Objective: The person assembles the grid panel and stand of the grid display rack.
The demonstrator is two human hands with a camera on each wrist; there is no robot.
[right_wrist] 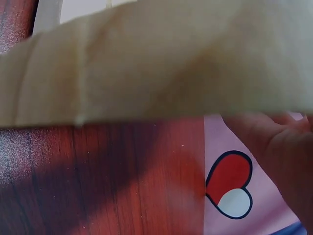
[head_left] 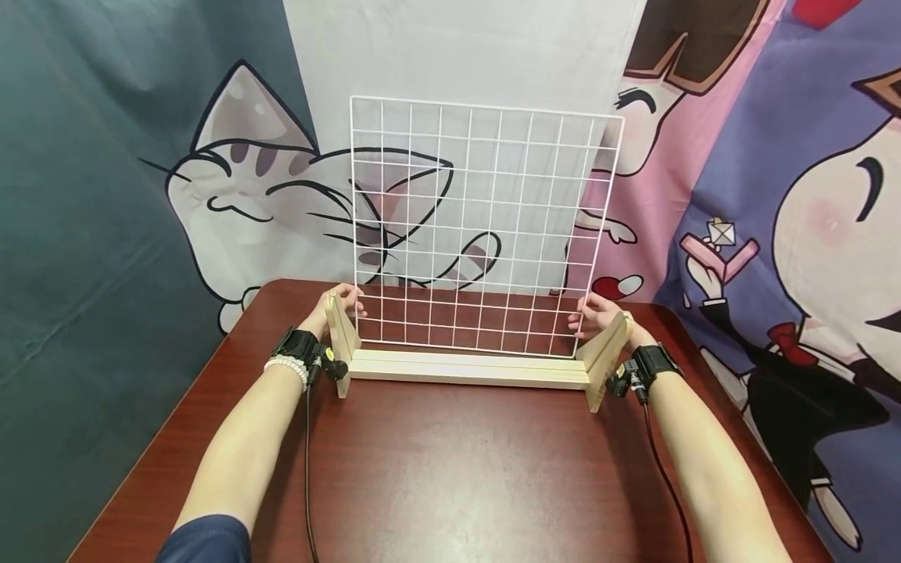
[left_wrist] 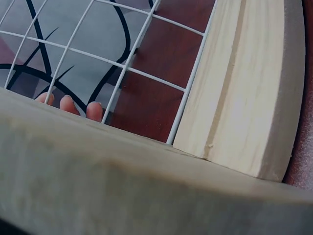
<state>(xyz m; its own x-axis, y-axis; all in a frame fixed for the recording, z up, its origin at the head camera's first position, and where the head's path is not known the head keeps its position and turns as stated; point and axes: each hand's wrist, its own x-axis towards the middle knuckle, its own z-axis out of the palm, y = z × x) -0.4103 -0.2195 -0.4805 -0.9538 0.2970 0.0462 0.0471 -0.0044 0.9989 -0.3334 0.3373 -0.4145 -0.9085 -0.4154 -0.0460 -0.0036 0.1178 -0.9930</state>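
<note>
A white wire grid panel [head_left: 486,227] stands upright, leaning back slightly, its bottom edge along the rear of a pale wooden stand. That stand has a long grooved crossboard [head_left: 468,369] between a left end piece [head_left: 342,336] and a right end piece [head_left: 604,360]. My left hand [head_left: 339,301] grips the panel's left edge low down, with fingertips [left_wrist: 94,111] showing behind the wires in the left wrist view. At the opposite edge, my right hand [head_left: 597,313] holds the panel at a similar height. The right end piece blocks most of the right wrist view.
The stand rests on a dark red-brown table [head_left: 450,469] with rounded far corners. Behind it hangs a cartoon-printed cloth [head_left: 239,180]. A wrist camera with a black cable is strapped to each forearm, the cables trailing toward me.
</note>
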